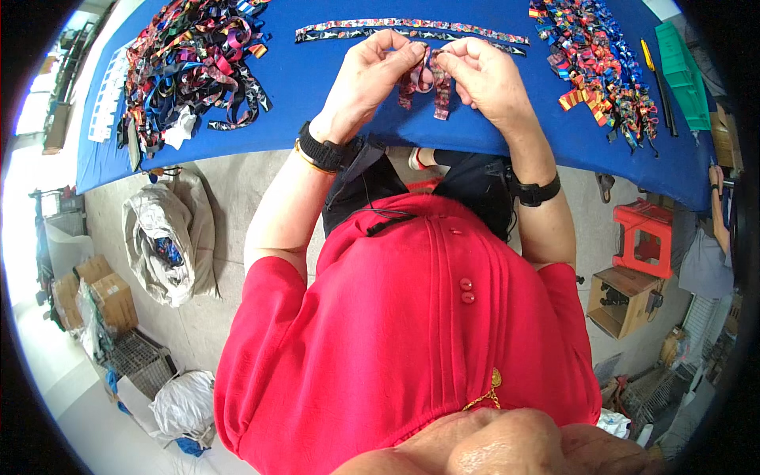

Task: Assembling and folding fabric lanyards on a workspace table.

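A pink and dark patterned ribbon strap (442,101) hangs in loops between my two hands, above the near part of the blue table. My left hand (370,73) pinches it between thumb and fingers. From the other side, my right hand (489,77) also pinches the strap, close to the left fingertips. The strap's loose ends dangle below my fingers. Just beyond my hands, two patterned straps lie stretched out side by side, a pinkish white one (348,25) and a black one (317,36); my hands partly cover the black one.
A tangled heap of straps (198,71) lies at the left beside a white sheet (109,95). Another colourful strap pile (598,63) is on the right, near a green tray (682,75) and a yellow-and-black tool (655,75). A red stool (645,237) and a sack (166,237) stand on the floor.
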`<move>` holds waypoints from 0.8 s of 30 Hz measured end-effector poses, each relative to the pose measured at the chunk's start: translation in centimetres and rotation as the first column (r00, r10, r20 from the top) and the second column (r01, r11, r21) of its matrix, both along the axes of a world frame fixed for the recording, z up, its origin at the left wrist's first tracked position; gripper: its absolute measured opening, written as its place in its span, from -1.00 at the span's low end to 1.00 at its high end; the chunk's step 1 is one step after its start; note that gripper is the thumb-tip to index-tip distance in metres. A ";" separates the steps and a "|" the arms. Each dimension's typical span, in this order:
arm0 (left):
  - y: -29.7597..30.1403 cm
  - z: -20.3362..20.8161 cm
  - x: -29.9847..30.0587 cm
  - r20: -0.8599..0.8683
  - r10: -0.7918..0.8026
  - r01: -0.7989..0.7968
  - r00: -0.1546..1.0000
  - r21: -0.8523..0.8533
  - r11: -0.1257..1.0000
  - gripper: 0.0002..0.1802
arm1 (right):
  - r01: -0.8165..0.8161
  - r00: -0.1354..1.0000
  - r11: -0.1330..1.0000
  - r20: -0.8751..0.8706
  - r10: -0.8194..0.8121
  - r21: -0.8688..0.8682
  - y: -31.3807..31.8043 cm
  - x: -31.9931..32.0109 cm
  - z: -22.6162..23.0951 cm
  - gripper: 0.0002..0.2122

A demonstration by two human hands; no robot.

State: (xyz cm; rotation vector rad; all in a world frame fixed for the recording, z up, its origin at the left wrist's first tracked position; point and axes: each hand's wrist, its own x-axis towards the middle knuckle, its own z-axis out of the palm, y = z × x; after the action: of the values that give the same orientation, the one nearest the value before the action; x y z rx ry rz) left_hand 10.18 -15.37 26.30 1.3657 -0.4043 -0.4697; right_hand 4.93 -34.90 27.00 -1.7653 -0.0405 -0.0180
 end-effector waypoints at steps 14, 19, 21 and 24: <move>0.4 -2.1 0.1 -0.028 0.001 -0.003 1.000 -0.081 0.997 -0.81 | -0.052 0.997 0.995 0.062 0.047 0.086 0.3 -0.9 -0.9 -0.88; 0.2 -2.1 -0.3 0.018 0.012 -0.011 1.000 -0.043 0.999 -0.81 | -0.025 0.992 1.000 0.126 0.023 0.015 0.5 -1.2 -1.1 -0.88; 0.1 -2.1 -0.5 0.015 0.007 -0.006 1.000 -0.036 0.999 -0.81 | 0.001 0.986 1.000 0.164 0.003 -0.022 0.7 -1.4 -1.1 -0.88; 0.0 -2.3 -0.6 0.000 -0.004 0.004 1.000 -0.019 1.000 -0.81 | 0.036 0.987 0.998 0.161 -0.027 -0.054 0.9 -1.5 -0.8 -0.89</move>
State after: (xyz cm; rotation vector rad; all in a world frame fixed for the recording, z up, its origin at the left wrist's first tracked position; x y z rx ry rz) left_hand 9.56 -15.40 23.96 1.3464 -0.4105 -0.4687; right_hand 3.43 -33.99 26.15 -1.8184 -0.1310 -0.1831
